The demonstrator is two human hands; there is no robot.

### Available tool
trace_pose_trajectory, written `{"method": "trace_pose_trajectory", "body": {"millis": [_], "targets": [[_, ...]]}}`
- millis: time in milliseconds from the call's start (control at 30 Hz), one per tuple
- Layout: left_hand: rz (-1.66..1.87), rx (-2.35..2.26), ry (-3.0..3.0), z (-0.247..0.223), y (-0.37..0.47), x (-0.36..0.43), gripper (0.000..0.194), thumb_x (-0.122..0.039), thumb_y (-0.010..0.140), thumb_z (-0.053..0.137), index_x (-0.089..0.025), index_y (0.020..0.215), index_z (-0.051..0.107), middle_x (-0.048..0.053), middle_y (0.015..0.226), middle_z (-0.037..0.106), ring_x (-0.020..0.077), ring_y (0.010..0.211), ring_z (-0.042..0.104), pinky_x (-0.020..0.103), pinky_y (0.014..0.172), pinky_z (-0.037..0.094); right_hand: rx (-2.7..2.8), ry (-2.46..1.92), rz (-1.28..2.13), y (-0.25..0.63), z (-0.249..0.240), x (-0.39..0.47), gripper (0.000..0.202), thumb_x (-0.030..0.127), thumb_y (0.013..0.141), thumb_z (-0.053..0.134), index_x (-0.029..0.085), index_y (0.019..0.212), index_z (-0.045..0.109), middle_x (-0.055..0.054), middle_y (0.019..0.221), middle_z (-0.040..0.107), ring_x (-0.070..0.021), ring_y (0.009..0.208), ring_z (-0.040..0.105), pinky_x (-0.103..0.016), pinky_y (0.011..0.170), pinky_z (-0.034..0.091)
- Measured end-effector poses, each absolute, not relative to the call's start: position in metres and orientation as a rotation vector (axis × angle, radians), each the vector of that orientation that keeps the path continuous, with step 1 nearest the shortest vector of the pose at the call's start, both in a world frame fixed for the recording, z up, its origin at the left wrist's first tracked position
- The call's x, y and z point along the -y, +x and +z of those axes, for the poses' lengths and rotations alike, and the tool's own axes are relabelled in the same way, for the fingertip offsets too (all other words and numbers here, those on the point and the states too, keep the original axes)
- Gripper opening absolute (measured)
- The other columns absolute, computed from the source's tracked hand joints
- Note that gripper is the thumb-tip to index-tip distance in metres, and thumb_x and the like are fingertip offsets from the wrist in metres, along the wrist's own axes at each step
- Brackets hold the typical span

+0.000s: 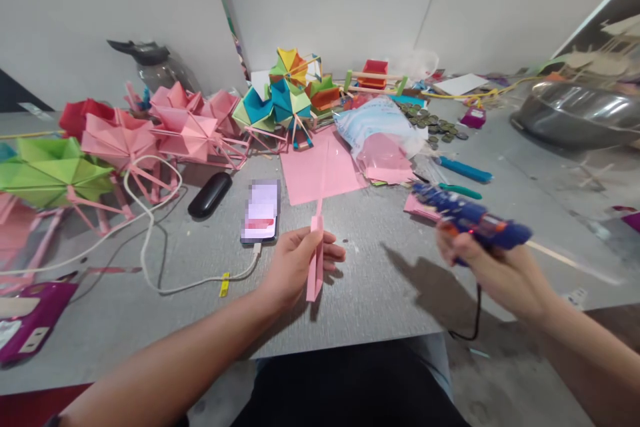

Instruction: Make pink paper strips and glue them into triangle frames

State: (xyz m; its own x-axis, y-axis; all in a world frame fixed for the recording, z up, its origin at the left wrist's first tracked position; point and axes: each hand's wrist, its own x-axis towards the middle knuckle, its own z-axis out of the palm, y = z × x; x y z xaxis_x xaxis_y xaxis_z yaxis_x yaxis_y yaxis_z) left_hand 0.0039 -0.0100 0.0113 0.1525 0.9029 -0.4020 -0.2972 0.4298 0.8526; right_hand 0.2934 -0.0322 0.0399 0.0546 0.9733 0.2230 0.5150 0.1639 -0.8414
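My left hand (pixel 295 257) is closed on a folded pink paper piece (pixel 314 267), the thumb pressed along its upper part. From the far end of that piece a thin pink stick (pixel 324 180) points away over a flat pink sheet (pixel 295 173). My right hand (pixel 493 273) grips a blue glue gun (pixel 480 220) with orange parts, slightly blurred, its nozzle turned to the left. A black cord hangs below the glue gun. Just under the nozzle lies a small pink paper bundle (pixel 421 208).
Pink paper umbrella-like models (pixel 185 133) crowd the left. A phone (pixel 261 210) with a white cable (pixel 150 227), a black case (pixel 210 195), a plastic bag (pixel 375 123), a blue cutter (pixel 465 169), coins (pixel 430 121) and a metal bowl (pixel 575 117) lie around.
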Motion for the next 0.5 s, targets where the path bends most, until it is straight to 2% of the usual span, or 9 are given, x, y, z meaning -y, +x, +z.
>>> {"method": "trace_pose_trajectory", "body": {"millis": [67,167,333,500], "targets": [[0.948,-1.080,0.684,0.011,0.002,0.009,0.029,-0.042,0.090,0.075,-0.013,0.085,0.074,0.013,0.075,0.080,0.0179,0.064,0.075,0.026,0.061,0.058,1.726,-1.360,0.868,0.267,0.037,0.023,0.056,0.078,0.094,0.060,0.022,0.086,0.064,-0.001,0.068,0.059,-0.0158,0.056,0.054,-0.030,0.050,0.049],[0.939,-1.071,0.651,0.011,0.000,0.008,0.030,-0.042,0.090,0.074,-0.013,0.085,0.073,0.012,0.075,0.080,0.0154,0.059,0.072,0.026,0.060,0.057,1.909,-1.153,0.993,0.239,0.033,0.005,0.055,0.074,0.097,0.059,0.021,0.082,0.063,-0.001,0.071,0.059,-0.0135,0.056,0.051,-0.027,0.048,0.045],[0.931,-1.086,0.591,0.010,0.001,0.006,0.027,-0.039,0.090,0.075,-0.013,0.082,0.072,0.010,0.072,0.079,0.0131,0.056,0.069,0.025,0.059,0.055,1.962,-0.943,0.981,0.223,0.022,-0.012,0.059,0.078,0.098,0.053,0.021,0.092,0.069,-0.009,0.098,0.066,-0.0196,0.078,0.064,-0.031,0.061,0.052],[0.905,-1.105,0.587,0.008,0.002,0.007,0.027,-0.039,0.090,0.076,-0.013,0.083,0.074,0.011,0.076,0.080,0.0165,0.064,0.073,0.026,0.062,0.055,1.971,-0.930,0.904,0.228,0.013,-0.009,0.055,0.072,0.101,0.052,0.022,0.085,0.067,-0.009,0.097,0.066,-0.0223,0.083,0.066,-0.035,0.067,0.055]]}}
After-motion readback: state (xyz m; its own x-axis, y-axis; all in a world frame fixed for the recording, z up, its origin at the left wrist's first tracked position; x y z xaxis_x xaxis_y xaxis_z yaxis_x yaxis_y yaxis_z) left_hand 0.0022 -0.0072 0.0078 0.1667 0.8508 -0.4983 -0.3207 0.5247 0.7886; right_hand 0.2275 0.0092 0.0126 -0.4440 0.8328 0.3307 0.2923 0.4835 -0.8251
